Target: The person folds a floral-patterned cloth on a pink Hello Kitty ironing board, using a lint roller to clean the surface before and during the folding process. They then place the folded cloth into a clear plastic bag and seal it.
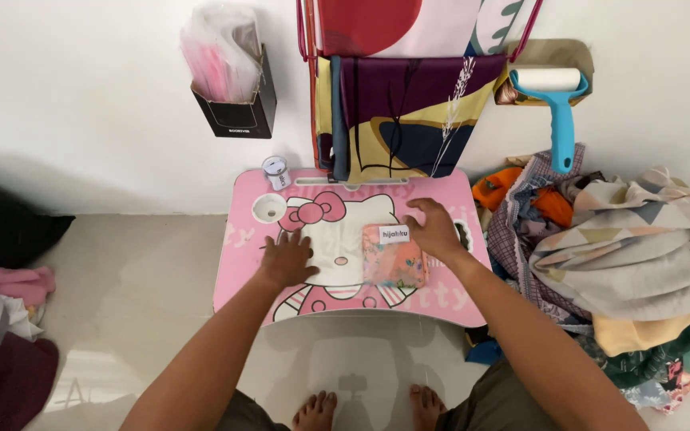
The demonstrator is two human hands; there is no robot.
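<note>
Both forearms bare, reaching fwd from bottom of frame, converging a bit. Left hand (287, 259) palm down, fingers spread, pressed flat. Right hand (434, 230) palm down too, fingers lightly curled, thumb toward the left hand, set slightly further fwd. Hands near each other, not touching. Bare feet visible below, between arms

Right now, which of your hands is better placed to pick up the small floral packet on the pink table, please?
Probably the right hand: its fingers already rest on the upper right edge of the floral packet. The left hand lies flat on the pink table, to the packet's left and apart from it.
</note>
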